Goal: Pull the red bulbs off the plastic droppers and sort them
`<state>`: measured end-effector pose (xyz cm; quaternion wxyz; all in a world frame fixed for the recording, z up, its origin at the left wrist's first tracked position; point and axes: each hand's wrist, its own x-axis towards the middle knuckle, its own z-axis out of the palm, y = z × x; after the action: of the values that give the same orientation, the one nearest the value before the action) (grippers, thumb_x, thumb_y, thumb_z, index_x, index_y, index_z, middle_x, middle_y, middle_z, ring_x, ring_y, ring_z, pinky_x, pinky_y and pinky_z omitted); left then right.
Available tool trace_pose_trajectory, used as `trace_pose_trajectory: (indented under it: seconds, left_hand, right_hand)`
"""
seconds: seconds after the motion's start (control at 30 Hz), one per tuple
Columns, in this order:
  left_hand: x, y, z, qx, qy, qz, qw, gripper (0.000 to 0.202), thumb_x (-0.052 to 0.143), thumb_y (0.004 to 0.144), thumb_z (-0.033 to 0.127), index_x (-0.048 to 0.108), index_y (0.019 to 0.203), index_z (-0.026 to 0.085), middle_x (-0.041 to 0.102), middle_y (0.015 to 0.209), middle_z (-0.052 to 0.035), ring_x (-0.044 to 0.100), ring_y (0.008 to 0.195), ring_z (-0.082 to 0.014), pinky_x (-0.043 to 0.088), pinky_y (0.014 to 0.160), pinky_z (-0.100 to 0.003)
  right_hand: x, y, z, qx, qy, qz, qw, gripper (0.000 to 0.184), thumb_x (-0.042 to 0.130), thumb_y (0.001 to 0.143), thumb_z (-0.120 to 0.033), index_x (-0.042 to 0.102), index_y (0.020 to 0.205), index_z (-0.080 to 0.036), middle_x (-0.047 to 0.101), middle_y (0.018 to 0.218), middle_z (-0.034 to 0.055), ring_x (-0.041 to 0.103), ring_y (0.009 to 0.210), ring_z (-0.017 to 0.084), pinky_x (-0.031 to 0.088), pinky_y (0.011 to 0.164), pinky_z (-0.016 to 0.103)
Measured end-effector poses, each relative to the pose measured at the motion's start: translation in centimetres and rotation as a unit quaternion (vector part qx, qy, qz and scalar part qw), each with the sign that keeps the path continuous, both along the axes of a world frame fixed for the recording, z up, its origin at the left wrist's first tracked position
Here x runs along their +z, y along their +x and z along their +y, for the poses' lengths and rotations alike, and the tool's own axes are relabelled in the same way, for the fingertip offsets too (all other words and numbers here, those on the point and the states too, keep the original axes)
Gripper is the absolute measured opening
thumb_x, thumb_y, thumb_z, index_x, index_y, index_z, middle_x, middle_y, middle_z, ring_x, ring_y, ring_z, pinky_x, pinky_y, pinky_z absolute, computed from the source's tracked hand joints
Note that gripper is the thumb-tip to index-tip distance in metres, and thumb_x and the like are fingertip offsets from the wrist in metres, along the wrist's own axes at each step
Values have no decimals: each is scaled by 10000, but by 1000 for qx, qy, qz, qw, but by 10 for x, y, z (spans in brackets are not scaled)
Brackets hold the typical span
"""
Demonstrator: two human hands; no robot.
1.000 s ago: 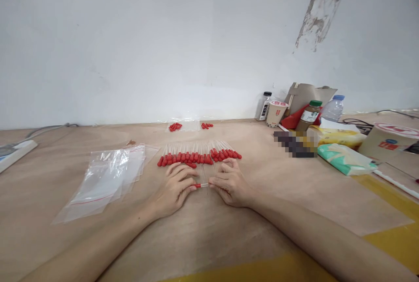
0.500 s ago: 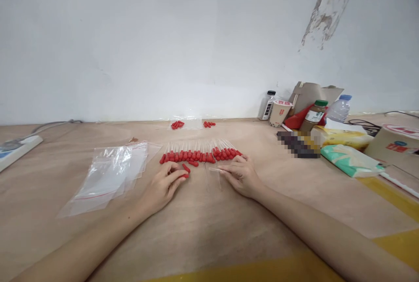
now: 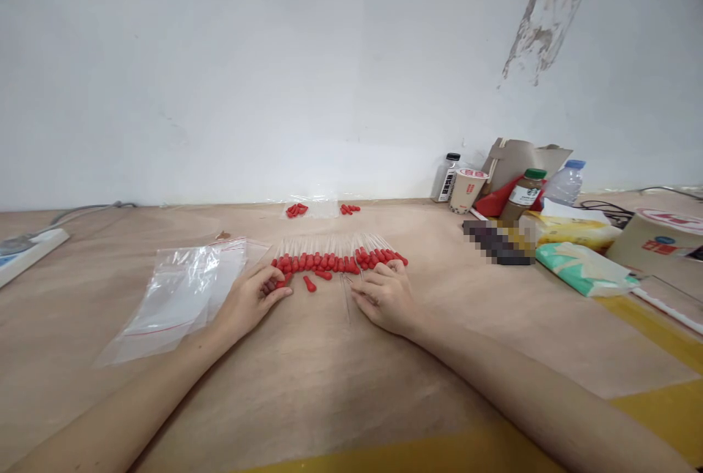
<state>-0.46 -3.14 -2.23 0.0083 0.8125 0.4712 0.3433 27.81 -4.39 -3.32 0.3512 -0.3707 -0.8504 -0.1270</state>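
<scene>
A row of thin clear droppers with red rubber bulbs (image 3: 335, 262) lies across the wooden table (image 3: 340, 385). My left hand (image 3: 247, 304) rests at the row's left end, its thumb and fingers pinched on a red bulb (image 3: 270, 286). One loose red bulb (image 3: 309, 283) lies just in front of the row. Below the row's right part is my right hand (image 3: 384, 296), fingers curled, their tips closed on a thin clear tube (image 3: 347, 296) that lies on the table.
A stack of clear zip bags (image 3: 181, 290) lies left of my left hand. More red bulbs in a clear bag (image 3: 299, 209) sit by the wall. Bottles, a paper cup (image 3: 466, 190), tissue packs (image 3: 585, 268) and a box (image 3: 659, 235) crowd the right. A power strip (image 3: 27, 250) is far left.
My left hand let go of the dropper's red end and moved left to the row's left end. My right hand carried the clear tube toward the row; a loose red bulb now lies between the hands.
</scene>
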Motion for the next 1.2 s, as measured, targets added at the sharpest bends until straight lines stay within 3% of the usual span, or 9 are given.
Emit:
trace_pose_trajectory:
  seconds: [0.13, 0.3, 0.43, 0.57, 0.7, 0.93, 1.1, 1.2]
  left_hand:
    - [-2, 2, -2, -55, -13, 29, 998, 206, 533, 835, 390, 591, 800, 195, 580, 818, -11, 548, 680, -124, 470, 616, -256]
    - [0, 6, -2, -48, -9, 23, 999, 219, 562, 818, 409, 603, 887, 205, 591, 890, -24, 559, 755, -143, 469, 664, -273]
    - [13, 21, 5, -37, 54, 46, 997, 219, 558, 820, 412, 612, 882, 208, 600, 885, -31, 548, 849, -179, 441, 772, -320]
    - [29, 48, 17, -17, 56, 99, 993, 222, 559, 811, 415, 610, 829, 199, 591, 874, -33, 530, 847, -196, 420, 778, -339]
    - [33, 69, 31, -11, 36, 133, 990, 205, 580, 792, 403, 579, 804, 198, 586, 910, -28, 515, 900, -218, 393, 795, -362]
    - [23, 76, 51, -30, 40, 142, 989, 183, 575, 798, 357, 548, 730, 190, 591, 917, -38, 518, 919, -229, 380, 809, -377]
    - [22, 79, 37, -2, 77, 85, 993, 158, 510, 841, 295, 536, 736, 179, 617, 838, -48, 550, 853, -213, 411, 783, -363]
    - [26, 72, 16, 7, 54, 8, 998, 148, 457, 876, 286, 545, 816, 183, 635, 734, -17, 588, 720, -177, 446, 713, -328]
  right_hand:
    - [6, -2, -6, 30, -50, -17, 998, 285, 562, 799, -454, 665, 949, -235, 666, 773, 25, 497, 776, 166, 259, 798, 373]
    - [10, -3, -11, 37, -76, -46, 995, 440, 562, 748, -582, 648, 992, -226, 664, 804, 38, 498, 825, 193, 260, 822, 397]
    - [8, -5, -11, 39, -72, -57, 995, 475, 518, 754, -632, 652, 947, -220, 662, 800, 50, 499, 829, 196, 267, 824, 401]
    - [7, -6, -11, 39, -80, -51, 995, 512, 507, 747, -652, 641, 994, -224, 669, 832, 55, 507, 846, 202, 275, 833, 412]
    - [8, -5, -14, 58, -100, -33, 993, 550, 538, 725, -649, 614, 1066, -223, 674, 869, 59, 520, 902, 210, 265, 896, 438]
    - [9, 9, -18, 69, -128, 16, 989, 518, 590, 736, -562, 575, 1131, -226, 650, 1003, 77, 527, 985, 221, 206, 976, 496]
    - [7, 15, -15, 38, -115, 51, 991, 333, 601, 781, -414, 613, 1052, -222, 666, 959, 61, 542, 937, 209, 249, 974, 491]
    - [4, 17, -11, 20, -76, 64, 995, 366, 584, 793, -339, 578, 1131, -200, 625, 1072, 96, 534, 995, 222, 304, 965, 474]
